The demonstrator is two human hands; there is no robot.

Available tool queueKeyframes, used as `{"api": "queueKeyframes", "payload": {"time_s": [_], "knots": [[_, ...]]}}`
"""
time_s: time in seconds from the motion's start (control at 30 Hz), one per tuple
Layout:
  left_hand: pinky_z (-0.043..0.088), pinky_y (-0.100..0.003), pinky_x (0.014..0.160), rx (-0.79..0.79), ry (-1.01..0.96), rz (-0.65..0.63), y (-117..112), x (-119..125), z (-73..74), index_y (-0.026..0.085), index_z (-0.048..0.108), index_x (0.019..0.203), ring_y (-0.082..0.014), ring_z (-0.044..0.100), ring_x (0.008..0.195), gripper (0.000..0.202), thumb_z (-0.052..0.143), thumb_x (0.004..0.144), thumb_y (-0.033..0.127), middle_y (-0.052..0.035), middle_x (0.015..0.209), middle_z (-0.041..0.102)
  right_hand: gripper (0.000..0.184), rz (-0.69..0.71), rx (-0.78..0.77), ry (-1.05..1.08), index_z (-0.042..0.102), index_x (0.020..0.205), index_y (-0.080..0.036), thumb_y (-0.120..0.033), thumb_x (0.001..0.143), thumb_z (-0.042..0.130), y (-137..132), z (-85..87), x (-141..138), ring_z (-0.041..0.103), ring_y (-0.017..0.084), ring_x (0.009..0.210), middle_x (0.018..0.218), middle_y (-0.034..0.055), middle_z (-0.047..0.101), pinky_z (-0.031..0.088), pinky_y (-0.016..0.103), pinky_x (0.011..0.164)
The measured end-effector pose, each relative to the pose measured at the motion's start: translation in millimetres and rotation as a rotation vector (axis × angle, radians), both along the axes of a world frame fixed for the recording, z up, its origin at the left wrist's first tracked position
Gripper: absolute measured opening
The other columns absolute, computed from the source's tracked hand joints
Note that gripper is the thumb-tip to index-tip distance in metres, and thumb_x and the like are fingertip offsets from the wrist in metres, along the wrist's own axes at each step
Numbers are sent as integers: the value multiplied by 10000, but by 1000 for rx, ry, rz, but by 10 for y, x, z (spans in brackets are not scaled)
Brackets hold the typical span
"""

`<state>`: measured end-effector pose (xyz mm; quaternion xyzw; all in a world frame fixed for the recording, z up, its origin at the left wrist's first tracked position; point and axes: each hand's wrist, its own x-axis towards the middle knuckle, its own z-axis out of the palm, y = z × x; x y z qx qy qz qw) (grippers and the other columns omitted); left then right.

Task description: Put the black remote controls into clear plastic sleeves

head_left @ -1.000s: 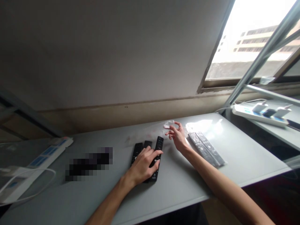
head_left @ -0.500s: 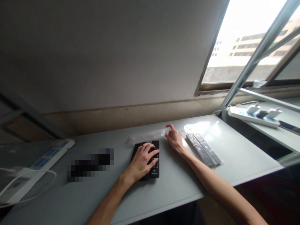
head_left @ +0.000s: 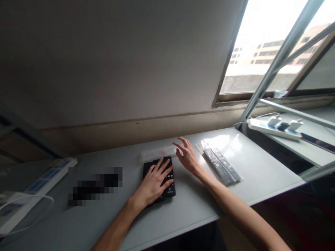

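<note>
Several black remote controls [head_left: 170, 189] lie side by side on the grey table [head_left: 199, 205]. My left hand [head_left: 156, 181] rests flat across them with its fingers spread, covering much of their buttons. Just to the right, my right hand [head_left: 187, 155] hovers with fingers apart and nothing in them. Its fingertips are close to a clear plastic sleeve [head_left: 154, 153] lying behind the remotes. Farther right, remote controls in clear plastic wrapping [head_left: 222, 167] lie next to each other at a slant.
A blurred-out dark object [head_left: 96, 184] lies left on the table. White power strips stand at the left [head_left: 44, 184] and, with chargers plugged in, at the right [head_left: 274, 129]. A metal frame [head_left: 274, 62] rises before the window. The wall [head_left: 117, 69] borders the table's back.
My left hand has flattened and its fingers have spread over the remotes. My right hand's fingers have stretched out more. The view has shifted slightly to the right.
</note>
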<state>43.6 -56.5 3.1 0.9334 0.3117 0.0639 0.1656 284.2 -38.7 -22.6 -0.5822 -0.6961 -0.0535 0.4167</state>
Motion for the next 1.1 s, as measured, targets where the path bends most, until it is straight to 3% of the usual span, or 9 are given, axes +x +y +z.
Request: {"api": "queueKeyframes", "payload": {"time_s": [0.23, 0.43, 0.63, 0.87, 1.03, 1.1], "knots": [[277, -583, 1297, 77, -3, 55, -9, 40, -88, 270, 423, 1634, -320, 165, 1651, 643, 366, 1092, 611, -81, 1736, 322, 490, 188, -343, -174, 522, 1587, -257, -392, 1134, 395, -63, -71, -218, 228, 325, 1633, 1702, 85, 411, 198, 597, 1313], [243, -548, 1328, 106, -101, 30, 77, -18, -132, 293, 504, 1582, -283, 185, 1650, 558, 383, 1106, 559, -42, 1702, 407, 582, 294, -531, -106, 364, 1671, -252, -483, 1151, 239, -99, -45, -220, 204, 300, 1639, 1726, 67, 345, 180, 594, 1318], [310, -486, 1315, 50, -115, 47, 174, -68, -127, 250, 472, 1601, -259, 349, 1596, 608, 407, 1094, 579, -90, 1731, 334, 605, 319, -530, -58, 325, 1684, -258, -520, 1146, 234, -104, -28, -204, 229, 297, 1632, 1722, 69, 344, 195, 596, 1315], [352, -473, 1296, 13, -210, 71, 285, -125, -201, 312, 395, 1639, -261, 352, 1594, 619, 479, 1076, 555, -72, 1750, 303, 598, 336, -436, 16, 368, 1668, -192, -456, 1132, 377, -21, -171, -184, 189, 271, 1643, 1733, 122, 312, 262, 514, 1317], [328, -458, 1306, 56, -278, 69, 369, -173, -222, 362, 407, 1624, -244, 349, 1593, 571, 509, 1078, 495, -37, 1722, 371, 606, 305, -360, 62, 398, 1656, -259, -363, 1075, 538, -17, -177, -185, 168, 313, 1648, 1743, 118, 302, 238, 618, 1299], [278, -504, 1321, 71, -257, 71, 419, -230, -203, 371, 374, 1638, -274, 295, 1615, 681, 605, 1022, 548, -44, 1724, 365, 615, 309, -306, 89, 429, 1639, -277, -351, 1049, 585, -26, -138, -187, 190, 313, 1644, 1738, 116, 315, 220, 636, 1297]]}}
